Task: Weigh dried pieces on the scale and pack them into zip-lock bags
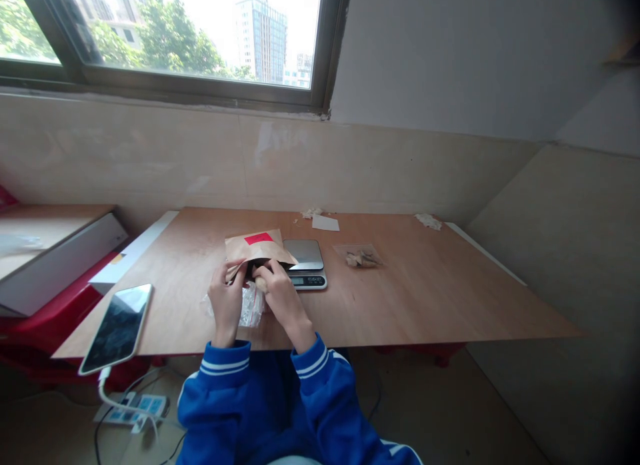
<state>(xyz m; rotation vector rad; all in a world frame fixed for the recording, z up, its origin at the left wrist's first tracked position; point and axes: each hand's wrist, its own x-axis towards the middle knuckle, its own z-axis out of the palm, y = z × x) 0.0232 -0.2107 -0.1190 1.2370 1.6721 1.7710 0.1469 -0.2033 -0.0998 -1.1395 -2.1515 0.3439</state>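
Observation:
A brown paper bag [235, 247] with a red label [259, 238] lies with its dark mouth toward me, partly over a digital scale [309, 255]. My left hand [226, 293] is closed on the left edge of the bag's mouth. At the opening, my right hand [281, 293] has its fingers curled around a small pale tan piece [261, 284], whose kind I cannot tell. The right fingertips are partly hidden by the bag's mouth. Clear plastic bags [251, 308] lie under and between my hands. Right of the scale rests a clear bag of dried brownish pieces [363, 258].
A white card [325, 222] and crumpled whitish scraps [312, 213] lie at the back of the wooden table [425, 298]. More scraps [429, 221] lie at back right. A phone [117, 328] on a charging cable overhangs the front left edge. Below is a power strip [135, 408].

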